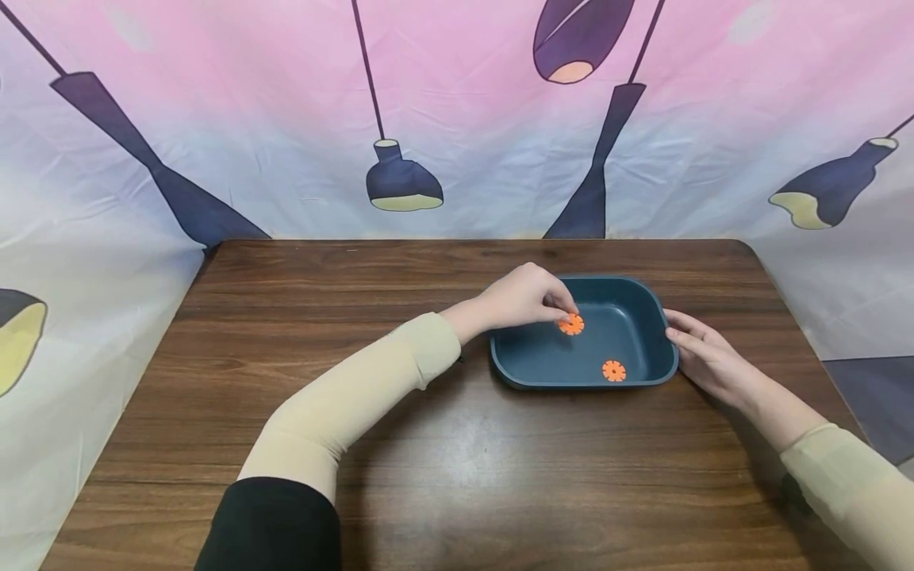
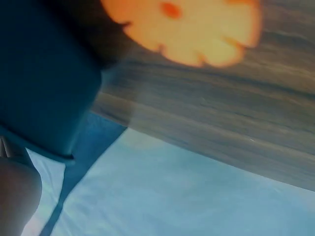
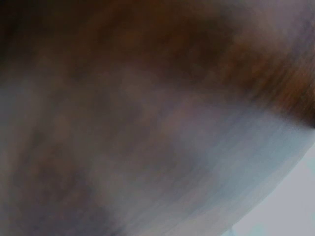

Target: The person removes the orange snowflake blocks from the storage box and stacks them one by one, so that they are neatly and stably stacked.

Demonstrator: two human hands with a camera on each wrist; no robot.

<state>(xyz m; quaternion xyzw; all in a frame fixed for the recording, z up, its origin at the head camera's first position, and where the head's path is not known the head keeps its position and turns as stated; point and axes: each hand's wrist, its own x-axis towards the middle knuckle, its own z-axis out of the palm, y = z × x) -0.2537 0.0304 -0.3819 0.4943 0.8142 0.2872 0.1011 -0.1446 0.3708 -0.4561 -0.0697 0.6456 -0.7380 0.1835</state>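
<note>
In the head view, my left hand (image 1: 524,297) pinches an orange notched disc (image 1: 571,324) between thumb and fingertips, above the left part of a dark blue rectangular tub (image 1: 585,385). A second orange notched disc (image 1: 614,371) lies in the tub near its front wall. My right hand (image 1: 707,357) holds the tub's right end, its fingertips at the rim. An orange disc (image 2: 197,29) with a small central hole shows large and blurred in the left wrist view, beside the tub's wall (image 2: 44,83). Blur hides the detail in the right wrist view.
The tub stands on a brown wood-grain table (image 1: 464,492), right of its middle and toward the far edge. Behind the table hangs a pink and pale blue cloth (image 1: 457,87) printed with dark lamps.
</note>
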